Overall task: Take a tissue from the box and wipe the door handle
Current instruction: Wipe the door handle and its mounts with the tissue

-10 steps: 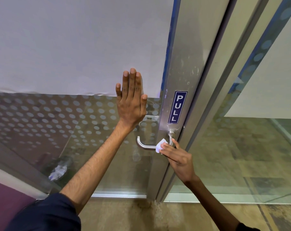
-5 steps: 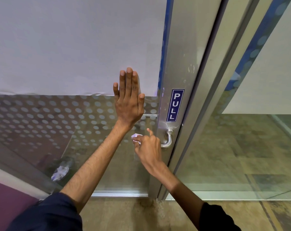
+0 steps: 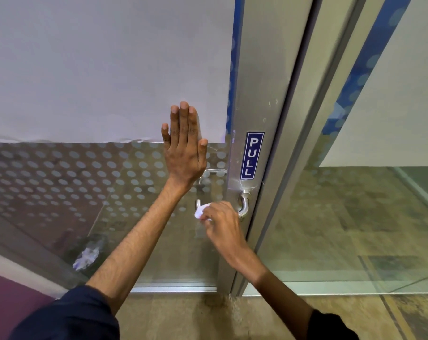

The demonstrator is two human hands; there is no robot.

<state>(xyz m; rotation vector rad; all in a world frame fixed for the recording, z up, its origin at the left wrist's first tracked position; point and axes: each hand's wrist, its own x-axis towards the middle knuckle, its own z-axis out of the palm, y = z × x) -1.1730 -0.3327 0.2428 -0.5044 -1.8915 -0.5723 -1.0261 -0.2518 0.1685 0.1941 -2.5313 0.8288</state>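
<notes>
White tissue (image 3: 203, 211) was pinched in our right hand (image 3: 222, 225) on the door handle (image 3: 243, 209); left hand (image 3: 184, 153) flat, spread above it; thin wad could slip off the bar

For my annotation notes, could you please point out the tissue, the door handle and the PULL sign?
tissue (image 3: 200, 211), head view, on the white wad left of the fingers.
door handle (image 3: 244, 209), head view, on its curved metal bend.
PULL sign (image 3: 251, 155), head view, on its blue middle.
</notes>
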